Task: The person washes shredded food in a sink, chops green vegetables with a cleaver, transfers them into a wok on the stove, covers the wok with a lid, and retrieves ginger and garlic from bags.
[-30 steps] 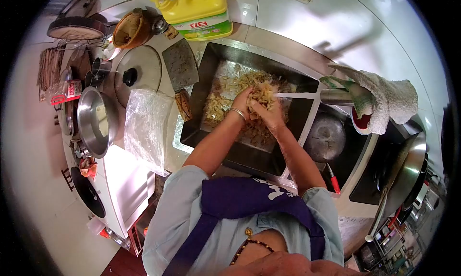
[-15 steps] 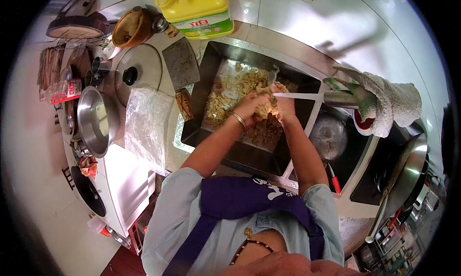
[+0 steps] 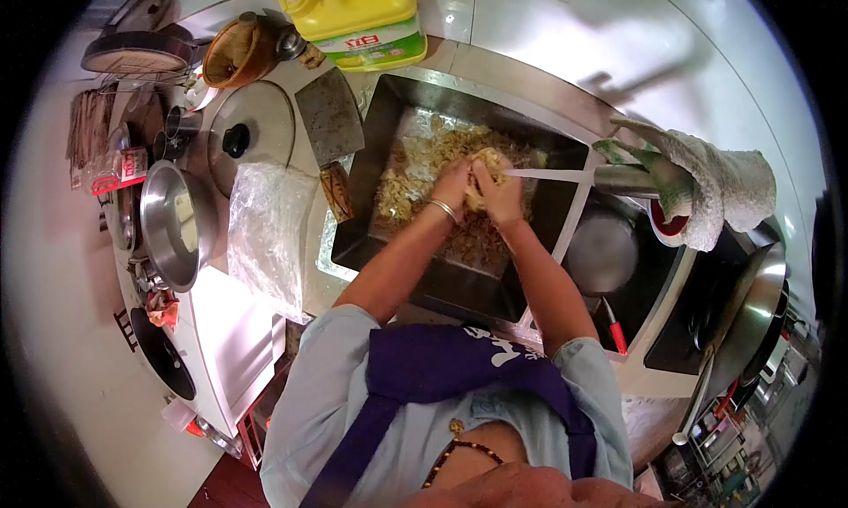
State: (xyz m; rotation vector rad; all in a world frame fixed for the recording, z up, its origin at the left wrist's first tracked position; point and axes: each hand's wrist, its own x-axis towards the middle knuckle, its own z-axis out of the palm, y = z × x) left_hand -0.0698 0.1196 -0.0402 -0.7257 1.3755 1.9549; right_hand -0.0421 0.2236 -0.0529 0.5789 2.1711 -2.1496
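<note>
My left hand [image 3: 452,183] and my right hand [image 3: 500,195] are closed together around a pale yellow clump of chopped vegetable [image 3: 485,162], which looks like pickled greens. They are held over the large sink basin [image 3: 459,296]. A stream of water [image 3: 548,174] runs from the metal faucet [image 3: 625,181] and reaches the clump beside my right fingers. More loose chopped vegetable [image 3: 402,190] is spread in the basin below and around my hands, yellowish to the left and browner to the right. The fingers partly hide the clump.
A cleaver [image 3: 329,115] with a wooden handle lies left of the basin, beside a plastic bag [image 3: 269,234] and a glass lid [image 3: 274,124]. A yellow detergent jug [image 3: 367,22] stands behind. Right are a smaller basin with a round bowl [image 3: 602,252], a red-handled knife [image 3: 616,331] and a draped towel [image 3: 742,190].
My hands have drawn closer together and closed more tightly round the clump, slightly left of where they were. The water still runs.
</note>
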